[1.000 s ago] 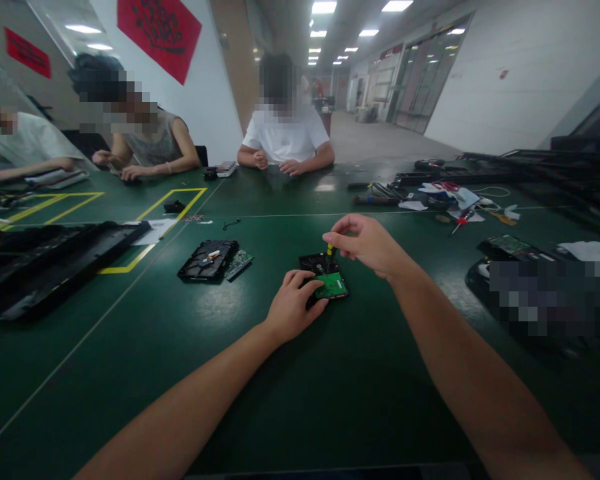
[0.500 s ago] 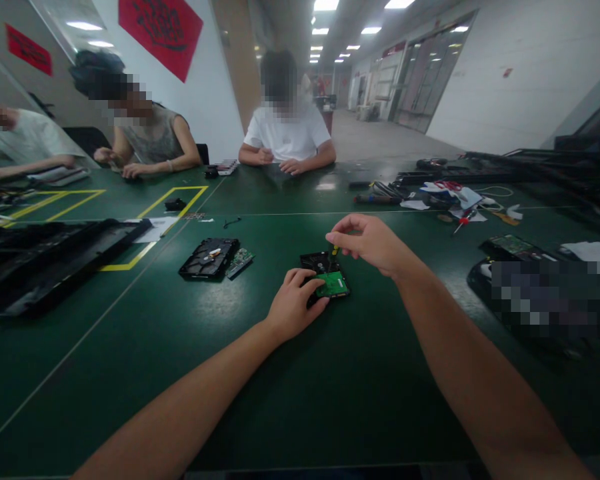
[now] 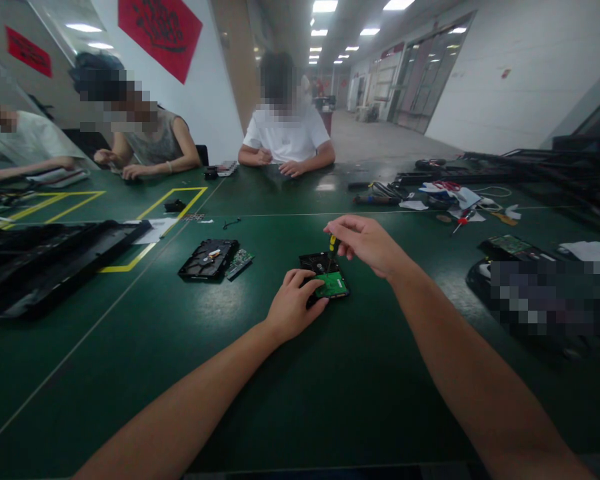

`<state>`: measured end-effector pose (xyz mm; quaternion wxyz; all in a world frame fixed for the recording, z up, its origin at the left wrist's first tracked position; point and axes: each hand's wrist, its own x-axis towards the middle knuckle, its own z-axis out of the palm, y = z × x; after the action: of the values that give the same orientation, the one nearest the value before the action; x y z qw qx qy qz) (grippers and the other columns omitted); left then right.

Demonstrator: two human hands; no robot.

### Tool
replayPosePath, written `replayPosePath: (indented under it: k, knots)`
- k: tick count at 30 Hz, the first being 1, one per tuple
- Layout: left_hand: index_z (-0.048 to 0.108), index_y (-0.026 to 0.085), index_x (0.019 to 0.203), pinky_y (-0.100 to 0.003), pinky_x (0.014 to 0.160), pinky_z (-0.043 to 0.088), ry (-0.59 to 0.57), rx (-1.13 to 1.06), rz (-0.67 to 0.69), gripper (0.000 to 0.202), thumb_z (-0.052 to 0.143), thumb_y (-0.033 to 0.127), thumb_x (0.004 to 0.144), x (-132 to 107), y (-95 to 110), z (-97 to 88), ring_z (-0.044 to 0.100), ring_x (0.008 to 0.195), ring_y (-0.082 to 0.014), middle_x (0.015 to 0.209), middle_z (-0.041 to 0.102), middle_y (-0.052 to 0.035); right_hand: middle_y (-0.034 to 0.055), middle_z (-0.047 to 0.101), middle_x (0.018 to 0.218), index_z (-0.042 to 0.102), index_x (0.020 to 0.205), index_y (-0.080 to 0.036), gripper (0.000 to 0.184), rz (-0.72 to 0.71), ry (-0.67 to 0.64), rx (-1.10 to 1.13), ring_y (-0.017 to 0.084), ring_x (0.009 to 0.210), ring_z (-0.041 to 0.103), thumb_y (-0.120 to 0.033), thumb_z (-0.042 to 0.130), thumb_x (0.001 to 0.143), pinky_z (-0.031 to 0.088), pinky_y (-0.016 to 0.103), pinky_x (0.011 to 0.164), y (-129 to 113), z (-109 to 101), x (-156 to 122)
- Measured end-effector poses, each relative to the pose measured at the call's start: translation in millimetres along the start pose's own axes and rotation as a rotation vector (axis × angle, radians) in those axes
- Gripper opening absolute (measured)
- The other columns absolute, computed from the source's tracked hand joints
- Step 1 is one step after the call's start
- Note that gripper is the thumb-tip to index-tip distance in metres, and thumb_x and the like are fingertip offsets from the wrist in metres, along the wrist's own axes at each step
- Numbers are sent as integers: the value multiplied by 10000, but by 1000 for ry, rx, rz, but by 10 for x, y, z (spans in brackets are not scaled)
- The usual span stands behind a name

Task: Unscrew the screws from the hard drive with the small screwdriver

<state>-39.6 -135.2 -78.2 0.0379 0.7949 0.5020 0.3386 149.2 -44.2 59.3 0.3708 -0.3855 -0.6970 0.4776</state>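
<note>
A black hard drive [image 3: 316, 262] with a green circuit board [image 3: 332, 285] lies on the green table [image 3: 300, 387] in front of me. My left hand [image 3: 291, 305] rests on its near left corner, fingers curled over the edge, holding it down. My right hand [image 3: 367, 243] pinches the top of a small yellow-and-black screwdriver [image 3: 331, 247], which stands nearly upright with its tip on the drive.
A second opened hard drive [image 3: 207, 259] with a loose circuit board [image 3: 239, 263] lies to the left. Long black trays [image 3: 45, 257] fill the left side. Tools and papers [image 3: 445, 197] lie at the far right. Three people sit across the table.
My right hand has shifted slightly and the screwdriver handle shows more, standing more upright than half a second ago. My left hand has stayed on the drive.
</note>
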Motion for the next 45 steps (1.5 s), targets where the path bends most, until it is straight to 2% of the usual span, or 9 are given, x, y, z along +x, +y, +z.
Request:
replayPosePath:
  k: [6, 9, 12, 20, 24, 30, 35, 41, 45]
  knots:
    - [695, 260, 1314, -572, 1094, 538, -2, -2, -1, 360, 723, 352, 967, -2, 8, -9, 511, 1315, -340, 1322, 620, -121, 27, 731, 874, 731, 1031, -204, 172, -36, -24, -86, 88, 540, 568, -314, 784, 911, 404, 203, 430, -51, -20, -59]
    - [691, 260, 1317, -569, 1093, 539, -3, 0, 0, 364, 726, 349, 966, -7, -4, -1, 509, 1314, -337, 1325, 620, -118, 77, 767, 1031, 712, 1007, -187, 73, -52, -39, -53, 96, 566, 636, -235, 706, 953, 442, 206, 424, -55, -17, -49]
    - [687, 273, 1317, -577, 1090, 540, -1, 4, 9, 365, 729, 349, 963, -10, -20, 14, 512, 1310, -335, 1321, 620, -113, 81, 769, 1143, 740, 1044, -196, 119, -67, -49, -35, 83, 569, 639, -198, 637, 984, 452, 200, 428, -29, -19, -26]
    - [689, 269, 1312, -575, 1086, 543, -2, 7, 6, 357, 724, 345, 965, 0, 3, 0, 514, 1305, -338, 1323, 621, -116, 24, 718, 827, 726, 958, -202, 114, -68, -20, -88, 105, 563, 614, -286, 788, 911, 439, 199, 424, -16, -10, -36]
    - [691, 258, 1312, -568, 1091, 543, -3, 2, 7, 366, 733, 336, 957, 0, 6, -8, 511, 1308, -339, 1323, 619, -119, 34, 728, 873, 742, 1027, -201, 98, -43, -48, -50, 99, 557, 629, -243, 744, 939, 451, 195, 425, -39, -18, -45]
    - [695, 267, 1307, -583, 1083, 547, -4, 4, 5, 356, 728, 346, 961, 0, 5, -16, 516, 1308, -343, 1316, 622, -119, 98, 750, 1159, 673, 1055, -196, 87, 78, -77, 111, 109, 611, 691, -175, 627, 984, 512, 208, 455, -48, -32, -22]
    - [694, 254, 1304, -574, 1088, 543, -1, 9, 12, 351, 723, 346, 967, -2, 6, -20, 515, 1307, -341, 1321, 617, -124, 44, 715, 893, 756, 1070, -188, 140, 17, -136, 0, 108, 647, 654, -213, 641, 993, 503, 182, 506, -61, -59, -26]
    - [693, 241, 1304, -559, 1099, 537, 1, 10, 7, 357, 723, 353, 967, -5, -6, -4, 515, 1307, -336, 1319, 619, -123, 72, 738, 1193, 746, 1184, -205, 251, -24, -173, -27, 72, 617, 618, -168, 564, 1017, 458, 182, 468, -65, -88, -30]
    - [688, 255, 1316, -564, 1090, 544, -3, 5, 4, 367, 726, 356, 966, -7, -5, 0, 519, 1305, -336, 1326, 623, -120, 63, 741, 977, 694, 1039, -179, 75, 8, -91, -59, 90, 571, 612, -208, 690, 971, 437, 201, 441, -73, -57, -49]
